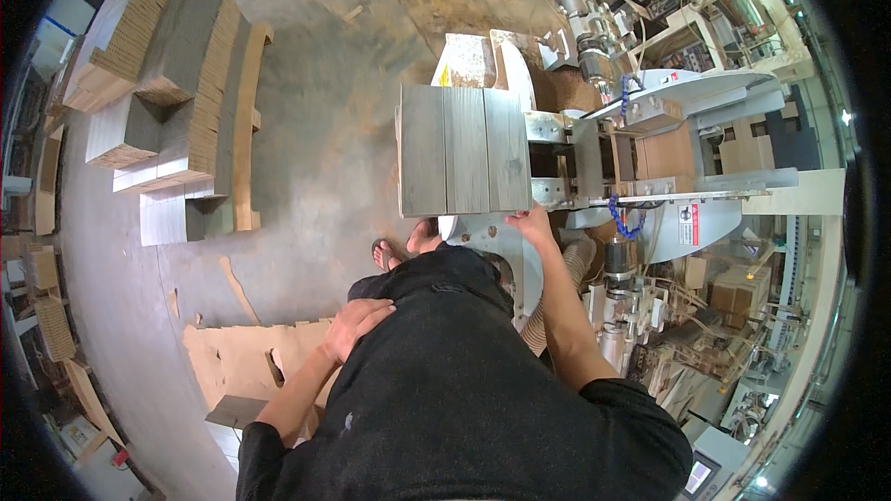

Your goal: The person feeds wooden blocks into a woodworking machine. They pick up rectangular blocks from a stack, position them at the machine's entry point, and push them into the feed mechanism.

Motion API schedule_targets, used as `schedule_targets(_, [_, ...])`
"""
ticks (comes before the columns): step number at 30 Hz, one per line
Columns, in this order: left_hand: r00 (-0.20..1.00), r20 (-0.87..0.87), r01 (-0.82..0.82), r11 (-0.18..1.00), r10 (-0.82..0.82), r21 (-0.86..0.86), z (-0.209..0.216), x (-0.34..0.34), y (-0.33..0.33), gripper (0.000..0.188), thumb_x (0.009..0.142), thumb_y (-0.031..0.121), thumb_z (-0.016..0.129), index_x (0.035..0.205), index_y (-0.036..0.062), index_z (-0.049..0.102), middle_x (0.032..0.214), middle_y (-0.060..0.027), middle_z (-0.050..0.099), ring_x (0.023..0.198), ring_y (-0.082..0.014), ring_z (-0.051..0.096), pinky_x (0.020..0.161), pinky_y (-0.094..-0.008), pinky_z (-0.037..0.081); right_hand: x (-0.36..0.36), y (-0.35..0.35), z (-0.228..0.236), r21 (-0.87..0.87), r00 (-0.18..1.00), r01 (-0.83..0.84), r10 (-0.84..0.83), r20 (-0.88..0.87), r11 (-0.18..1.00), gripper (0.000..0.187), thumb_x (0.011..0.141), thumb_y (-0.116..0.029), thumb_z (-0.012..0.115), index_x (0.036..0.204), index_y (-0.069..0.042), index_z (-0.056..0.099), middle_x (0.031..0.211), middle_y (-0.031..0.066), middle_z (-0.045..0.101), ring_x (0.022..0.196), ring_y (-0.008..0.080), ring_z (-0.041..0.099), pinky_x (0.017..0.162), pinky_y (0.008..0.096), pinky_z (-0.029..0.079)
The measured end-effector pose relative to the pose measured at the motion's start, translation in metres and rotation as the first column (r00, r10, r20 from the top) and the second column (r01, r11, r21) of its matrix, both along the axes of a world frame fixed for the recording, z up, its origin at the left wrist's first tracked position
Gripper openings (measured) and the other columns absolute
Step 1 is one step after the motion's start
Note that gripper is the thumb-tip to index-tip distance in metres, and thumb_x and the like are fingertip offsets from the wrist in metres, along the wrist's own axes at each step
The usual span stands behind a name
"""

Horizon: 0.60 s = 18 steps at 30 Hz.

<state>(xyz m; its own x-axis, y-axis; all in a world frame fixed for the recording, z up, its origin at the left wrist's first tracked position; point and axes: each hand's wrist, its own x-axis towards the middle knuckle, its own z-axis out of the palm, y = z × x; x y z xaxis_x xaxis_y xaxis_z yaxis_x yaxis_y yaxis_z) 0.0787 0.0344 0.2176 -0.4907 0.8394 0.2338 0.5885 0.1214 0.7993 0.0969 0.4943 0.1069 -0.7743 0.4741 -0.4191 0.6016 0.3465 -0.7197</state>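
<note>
The right hand (533,224) curls beside the grey planks (466,150), its grip unclear. The left hand (358,323) rests flat on black clothing (436,371).

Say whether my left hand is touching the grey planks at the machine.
Apart. The head view shows the left hand at the black clothing, with bare floor visible between it and the planks.
</note>
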Motion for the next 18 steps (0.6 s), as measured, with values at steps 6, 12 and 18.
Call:
schedule_targets(6, [1.0,0.02,-0.01,1.0,0.01,0.007,0.004,0.001,0.0,0.048,0.085,0.028,0.051,0.124,0.0012,0.053,0.123,-0.0195,0.058,0.107,-0.0363,0.059,0.09,-0.0446,0.046,0.006,0.019,0.003,-0.229,0.999,-0.014,0.023,0.037,0.973,0.054,0.066,0.004,0.071,0.118,0.001,0.059,0.094,0.007,0.064,0.076,0.0138,0.059,0.066,0.0289,0.051])
schedule_targets(12, [1.0,0.011,0.005,0.998,-0.004,-0.065,0.01,-0.002,-0.004,0.048,0.085,0.028,0.05,0.124,0.0015,0.053,0.124,-0.0194,0.057,0.109,-0.0361,0.058,0.091,-0.0445,0.046,-0.02,0.095,0.05,0.513,0.985,0.089,0.003,-0.175,0.853,0.042,0.076,-0.005,0.06,0.117,0.004,0.06,0.107,0.0209,0.066,0.095,0.0305,0.066,0.08,0.0373,0.052])
schedule_targets(18, [1.0,0.008,0.007,0.995,-0.007,-0.102,0.001,0.001,-0.007,0.043,0.088,0.024,0.048,0.125,0.0028,0.052,0.124,-0.0193,0.057,0.109,-0.0359,0.058,0.091,-0.0452,0.046,-0.078,0.122,0.068,0.637,0.956,0.136,-0.27,0.117,0.758,0.045,0.08,-0.013,0.061,0.119,0.004,0.051,0.12,0.0269,0.056,0.111,0.0427,0.056,0.092,0.0463,0.047])
